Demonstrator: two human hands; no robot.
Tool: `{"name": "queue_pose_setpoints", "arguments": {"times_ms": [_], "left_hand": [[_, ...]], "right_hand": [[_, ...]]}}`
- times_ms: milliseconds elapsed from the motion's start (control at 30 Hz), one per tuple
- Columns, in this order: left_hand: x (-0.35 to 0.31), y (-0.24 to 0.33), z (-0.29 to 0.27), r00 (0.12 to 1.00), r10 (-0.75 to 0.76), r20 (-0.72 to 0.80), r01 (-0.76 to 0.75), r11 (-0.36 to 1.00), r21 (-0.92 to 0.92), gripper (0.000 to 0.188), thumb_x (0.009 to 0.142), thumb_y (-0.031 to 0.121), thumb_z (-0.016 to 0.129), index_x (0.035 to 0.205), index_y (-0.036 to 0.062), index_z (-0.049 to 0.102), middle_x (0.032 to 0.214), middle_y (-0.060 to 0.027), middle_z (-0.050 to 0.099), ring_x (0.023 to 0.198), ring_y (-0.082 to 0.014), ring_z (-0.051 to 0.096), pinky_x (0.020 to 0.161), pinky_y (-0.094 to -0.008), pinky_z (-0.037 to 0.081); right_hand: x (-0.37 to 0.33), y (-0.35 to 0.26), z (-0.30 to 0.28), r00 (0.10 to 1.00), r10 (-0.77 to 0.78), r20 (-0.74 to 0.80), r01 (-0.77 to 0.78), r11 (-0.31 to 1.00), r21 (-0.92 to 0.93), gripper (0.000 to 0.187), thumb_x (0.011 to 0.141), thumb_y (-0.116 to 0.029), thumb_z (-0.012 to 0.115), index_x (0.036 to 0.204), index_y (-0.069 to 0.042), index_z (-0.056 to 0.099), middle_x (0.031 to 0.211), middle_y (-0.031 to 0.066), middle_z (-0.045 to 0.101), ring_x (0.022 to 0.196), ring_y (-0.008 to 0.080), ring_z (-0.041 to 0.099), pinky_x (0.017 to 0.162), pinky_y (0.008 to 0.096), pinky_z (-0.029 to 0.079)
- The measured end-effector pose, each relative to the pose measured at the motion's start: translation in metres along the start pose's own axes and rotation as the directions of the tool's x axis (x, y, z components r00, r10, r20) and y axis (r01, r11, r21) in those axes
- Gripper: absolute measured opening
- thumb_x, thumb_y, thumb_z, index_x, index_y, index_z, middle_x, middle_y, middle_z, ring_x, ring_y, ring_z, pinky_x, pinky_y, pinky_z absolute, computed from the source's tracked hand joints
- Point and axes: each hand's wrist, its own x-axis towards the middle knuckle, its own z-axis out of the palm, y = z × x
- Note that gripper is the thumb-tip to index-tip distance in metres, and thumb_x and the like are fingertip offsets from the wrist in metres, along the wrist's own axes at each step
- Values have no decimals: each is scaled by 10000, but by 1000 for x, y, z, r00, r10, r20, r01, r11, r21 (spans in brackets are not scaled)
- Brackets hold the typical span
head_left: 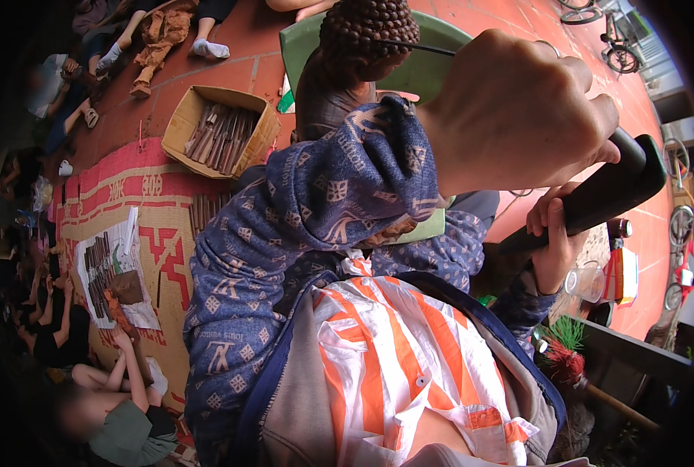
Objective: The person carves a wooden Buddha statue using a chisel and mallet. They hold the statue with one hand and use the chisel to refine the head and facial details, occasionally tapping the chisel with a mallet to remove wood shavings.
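Note:
A dark brown carved statue, its head covered in small round curls, stands in front of me against a green plastic chair. My left hand is closed around a chisel-like tool; its thin dark shaft reaches to the curls of the statue's head. A black rounded handle end shows beyond that fist. My right hand is wrapped round a long black bat-like bar, whose far end lies against or right beside the handle end. Whether they touch I cannot tell.
A cardboard box of wooden-handled tools stands left on a patterned mat. More tools lie on white paper. Several people sit along the left; another carved figure lies far left. A plastic cup and a broom are at right.

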Motion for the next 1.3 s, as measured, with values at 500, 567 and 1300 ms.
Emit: {"name": "queue_pose_setpoints", "arguments": {"times_ms": [500, 567, 1300], "left_hand": [[0, 5, -17, 997, 70, 23, -66, 990, -121, 344, 703, 451, 700, 681, 114, 640, 662, -75, 622, 610, -249, 651, 492, -371, 497], [-1, 5, -19, 997, 63, 34, -58, 991, -120, 349, 704, 459, 697, 684, 116, 640, 661, -76, 619, 612, -250, 651, 489, -375, 496], [1, 17, -26, 998, 69, -3, -68, 971, -231, 303, 723, 432, 677, 719, 130, 653, 636, -58, 607, 606, -224, 647, 455, -370, 479]], "right_hand": [[-11, -2, 3, 989, -127, -76, 117, 985, -129, 98, 932, -85, 553, 960, -10, 498, 683, 21, 424, 579, 116, 432, 538, 254, 355], [-13, -1, 3, 986, -150, -70, 134, 973, -190, 95, 933, -85, 551, 948, -10, 494, 682, 21, 420, 581, 119, 432, 537, 255, 352], [-25, 24, -58, 765, -560, 318, 474, 154, -867, 474, 739, 89, 625, 1200, 3, 558, 1144, 185, 519, 1040, 376, 521, 873, 421, 395]]}}
